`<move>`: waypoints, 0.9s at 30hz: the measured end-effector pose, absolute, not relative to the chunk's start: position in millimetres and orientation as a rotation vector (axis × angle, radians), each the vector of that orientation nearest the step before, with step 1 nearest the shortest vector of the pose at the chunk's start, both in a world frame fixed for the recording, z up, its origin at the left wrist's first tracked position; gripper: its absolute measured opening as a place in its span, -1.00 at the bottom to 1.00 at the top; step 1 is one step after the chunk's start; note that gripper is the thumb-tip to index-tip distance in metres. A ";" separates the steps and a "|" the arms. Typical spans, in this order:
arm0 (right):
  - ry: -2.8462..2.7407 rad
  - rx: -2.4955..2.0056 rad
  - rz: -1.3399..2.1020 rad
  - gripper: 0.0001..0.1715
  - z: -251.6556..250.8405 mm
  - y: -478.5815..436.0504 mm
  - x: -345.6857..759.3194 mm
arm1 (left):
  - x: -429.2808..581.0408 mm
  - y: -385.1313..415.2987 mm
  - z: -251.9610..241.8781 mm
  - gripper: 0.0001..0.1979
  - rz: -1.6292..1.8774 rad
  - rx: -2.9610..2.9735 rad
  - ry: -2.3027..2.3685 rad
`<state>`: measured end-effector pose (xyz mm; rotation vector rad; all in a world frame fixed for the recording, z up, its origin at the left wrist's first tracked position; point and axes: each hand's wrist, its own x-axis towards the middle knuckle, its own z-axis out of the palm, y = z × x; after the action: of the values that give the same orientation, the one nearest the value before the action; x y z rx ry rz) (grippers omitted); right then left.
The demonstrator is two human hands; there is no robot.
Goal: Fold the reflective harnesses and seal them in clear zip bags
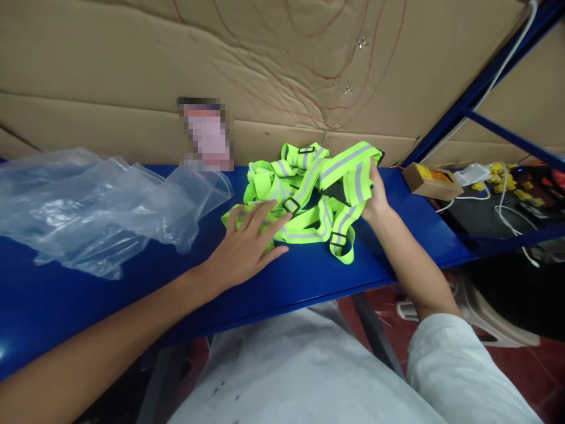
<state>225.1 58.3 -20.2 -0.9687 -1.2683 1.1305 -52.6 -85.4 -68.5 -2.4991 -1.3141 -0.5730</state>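
Note:
A tangled pile of neon yellow-green reflective straps (302, 229), with grey stripes and black buckles, lies on the blue table. It looks like a reflective safety harness. My left hand (249, 238) rests on the pile's near left side, its fingers spread and laid over the straps. At the right end, my right hand (375, 191) grips a folded part of the straps and holds it slightly raised. Most of the right fingers are hidden behind the bands.
Crumpled clear plastic bags (101, 200) cover the table's left part. A blurred-out phone-like item (207, 135) leans against the cardboard wall (132, 65). On the right are a small cardboard box (432, 181), white cables (503, 206) and a blue metal frame (507, 135).

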 end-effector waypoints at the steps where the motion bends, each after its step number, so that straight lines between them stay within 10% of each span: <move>1: -1.268 -0.944 1.166 -0.18 -21.0 59.4 224.0 | -52.0 -85.7 -68.2 -0.40 -0.590 -2.493 -1.305; 8: -1.899 -0.583 0.604 -0.71 -24.2 31.5 211.5 | -47.7 -90.8 -61.3 -0.30 -0.859 -2.454 -1.293; 14: -2.444 0.063 -0.327 -0.67 -28.3 -49.0 182.0 | -53.8 -88.2 -61.5 -0.39 -0.797 -2.547 -1.418; 27: -2.908 -0.149 -0.317 -0.68 -18.3 -46.6 191.2 | -75.5 -71.6 -46.8 -0.79 -0.797 -2.231 -1.811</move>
<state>191.2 -46.6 -18.3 -0.1492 -2.9081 -0.3173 -75.5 -71.6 -46.8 -2.2313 -1.8110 -0.7970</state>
